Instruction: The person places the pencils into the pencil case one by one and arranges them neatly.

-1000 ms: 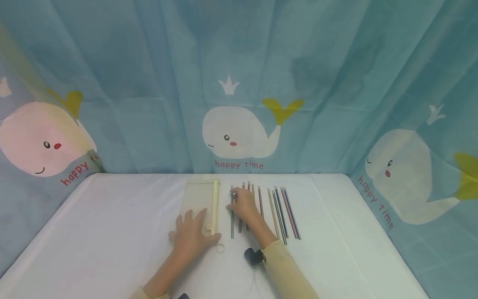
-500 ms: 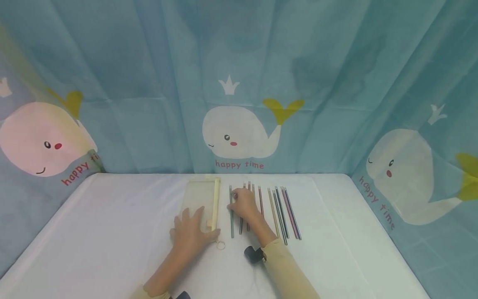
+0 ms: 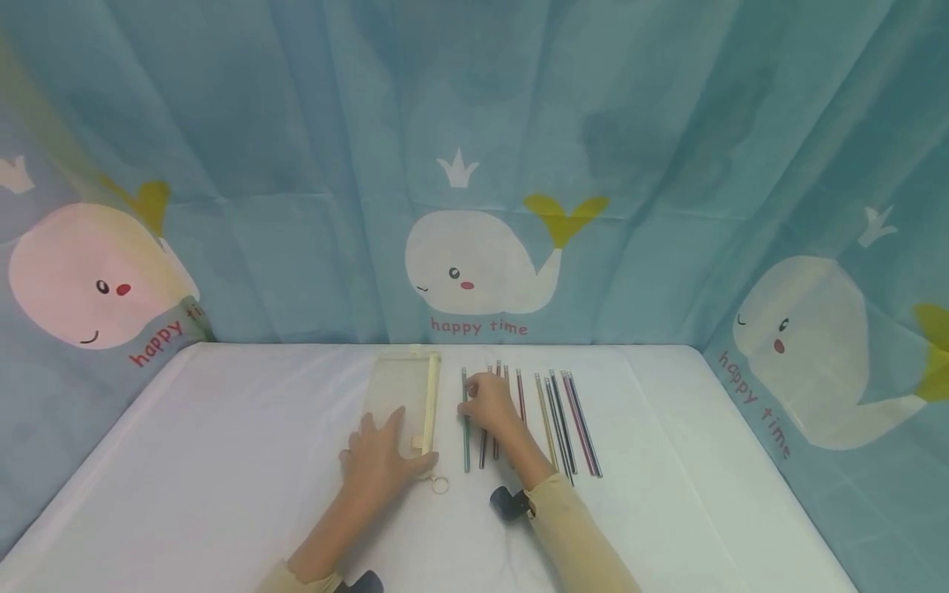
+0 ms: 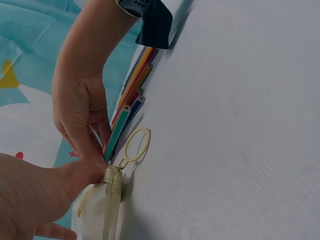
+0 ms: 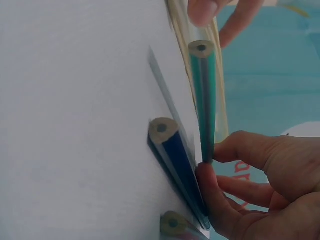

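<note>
Left hand [image 3: 376, 453], fingers spread, rests on the cream pouch [image 3: 400, 383] on the table [image 3: 222, 469]; right hand [image 3: 492, 403] pinches one green pencil [image 5: 204, 100] with thumb and finger, between the pouch and the other pencils [image 3: 563, 420].

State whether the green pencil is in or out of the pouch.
Out: the right hand pinches the green pencil beside the pouch, with a visible gap between.

Beige sleeves [image 3: 582, 531]; dark, blocky wrist cameras [image 3: 507, 504]; strap [image 4: 131, 6] perforated.
</note>
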Tool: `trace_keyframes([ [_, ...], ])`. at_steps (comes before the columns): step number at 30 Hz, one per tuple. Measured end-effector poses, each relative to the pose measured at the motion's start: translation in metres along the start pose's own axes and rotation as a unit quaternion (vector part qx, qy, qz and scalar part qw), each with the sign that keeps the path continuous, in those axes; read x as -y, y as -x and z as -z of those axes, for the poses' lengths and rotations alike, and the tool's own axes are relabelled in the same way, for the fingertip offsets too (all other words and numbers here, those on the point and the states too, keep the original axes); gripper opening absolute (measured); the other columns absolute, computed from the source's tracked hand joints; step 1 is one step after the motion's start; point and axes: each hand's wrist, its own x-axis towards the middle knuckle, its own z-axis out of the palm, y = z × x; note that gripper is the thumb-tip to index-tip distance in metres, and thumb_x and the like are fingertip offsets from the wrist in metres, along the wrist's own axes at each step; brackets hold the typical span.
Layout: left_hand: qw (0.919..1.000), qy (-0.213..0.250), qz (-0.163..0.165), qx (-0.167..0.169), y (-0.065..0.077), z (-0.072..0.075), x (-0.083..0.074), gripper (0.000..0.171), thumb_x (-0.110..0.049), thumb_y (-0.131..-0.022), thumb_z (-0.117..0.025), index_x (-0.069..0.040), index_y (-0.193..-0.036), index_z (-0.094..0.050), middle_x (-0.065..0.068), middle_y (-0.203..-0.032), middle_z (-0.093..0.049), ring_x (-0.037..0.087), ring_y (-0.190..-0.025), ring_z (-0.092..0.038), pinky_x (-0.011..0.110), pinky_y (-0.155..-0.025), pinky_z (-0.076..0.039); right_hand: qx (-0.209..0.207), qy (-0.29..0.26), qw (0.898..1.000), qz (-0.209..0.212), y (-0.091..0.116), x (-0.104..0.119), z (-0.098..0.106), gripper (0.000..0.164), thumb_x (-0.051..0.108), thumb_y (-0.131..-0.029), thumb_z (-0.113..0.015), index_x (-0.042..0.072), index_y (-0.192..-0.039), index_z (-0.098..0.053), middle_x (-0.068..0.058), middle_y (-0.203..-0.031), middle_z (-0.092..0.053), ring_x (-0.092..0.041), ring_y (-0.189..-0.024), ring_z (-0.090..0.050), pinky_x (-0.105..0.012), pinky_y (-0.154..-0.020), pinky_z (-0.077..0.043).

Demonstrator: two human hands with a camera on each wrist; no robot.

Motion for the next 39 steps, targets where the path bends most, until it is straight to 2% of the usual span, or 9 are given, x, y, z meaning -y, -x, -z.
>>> trace_keyframes([
  [6,0.9997,0.017,-0.002,0.016,0.0,-0.001,-0.002,0.092,-0.044,-0.084,-0.086,0.001,-0.155,-0.047,0.048,-0.153,-0.033,0.07,-0.14,-0.033,0.082,-0.108,-0.03,-0.002,-0.012,1.0,-0.002,0.002,-0.004,0.001,0.046,0.01,-0.088,-0.083,-0.003,-0.13,-0.068,-0.014,-0.107,-0.072,-0.027,-0.096,-0.07,-0.04,-0.084,-0.06],
  [9,0.9996,0.023,0.002,0.019,0.0,0.0,-0.002,0.093,-0.044,-0.084,-0.087,0.003,-0.154,-0.047,0.051,-0.152,-0.029,0.071,-0.142,-0.03,0.081,-0.109,-0.031,-0.006,-0.019,1.0,0.001,0.003,-0.006,0.002,0.046,0.01,-0.089,-0.082,-0.003,-0.13,-0.068,-0.012,-0.1,-0.071,-0.023,-0.088,-0.07,-0.037,-0.078,-0.06],
  [13,0.9996,0.024,0.005,0.013,0.001,0.0,-0.002,0.096,-0.046,-0.083,-0.088,0.004,-0.154,-0.047,0.054,-0.146,-0.032,0.07,-0.137,-0.037,0.078,-0.107,-0.037,-0.007,-0.024,1.0,0.004,0.002,-0.007,0.003,0.045,0.009,-0.089,-0.081,-0.003,-0.13,-0.068,-0.011,-0.097,-0.072,-0.021,-0.084,-0.069,-0.034,-0.074,-0.06],
  [19,0.9999,-0.002,0.008,0.006,0.002,0.0,0.0,0.096,-0.053,-0.082,-0.086,0.001,-0.152,-0.05,0.046,-0.134,-0.045,0.059,-0.122,-0.049,0.073,-0.096,-0.043,-0.004,-0.04,0.999,-0.005,0.003,-0.007,0.005,0.042,0.009,-0.09,-0.08,0.0,-0.13,-0.07,-0.014,-0.104,-0.074,-0.025,-0.093,-0.072,-0.036,-0.08,-0.061],
  [25,0.9999,-0.014,0.003,0.001,0.001,-0.001,0.002,0.092,-0.055,-0.082,-0.085,-0.004,-0.152,-0.053,0.04,-0.137,-0.046,0.052,-0.113,-0.05,0.068,-0.089,-0.044,-0.006,-0.072,0.997,-0.011,0.002,-0.009,0.009,0.042,0.009,-0.091,-0.077,0.003,-0.132,-0.069,-0.015,-0.11,-0.075,-0.025,-0.093,-0.073,-0.033,-0.078,-0.062],
  [30,0.9998,-0.012,-0.011,-0.006,0.001,-0.003,0.004,0.083,-0.053,-0.086,-0.083,-0.009,-0.151,-0.056,0.035,-0.147,-0.045,0.052,-0.118,-0.049,0.068,-0.091,-0.043,0.001,-0.102,0.995,-0.011,0.004,-0.009,0.015,0.044,0.007,-0.092,-0.075,0.002,-0.135,-0.068,-0.016,-0.112,-0.074,-0.023,-0.089,-0.074,-0.03,-0.074,-0.062],
  [39,0.9995,-0.016,-0.023,-0.014,0.001,-0.004,0.005,0.072,-0.055,-0.093,-0.075,-0.013,-0.15,-0.059,0.028,-0.143,-0.052,0.048,-0.117,-0.049,0.062,-0.085,-0.045,0.002,-0.133,0.991,-0.001,0.004,-0.008,0.019,0.045,0.004,-0.092,-0.074,0.0,-0.137,-0.066,-0.017,-0.112,-0.072,-0.021,-0.081,-0.075,-0.027,-0.07,-0.062],
])
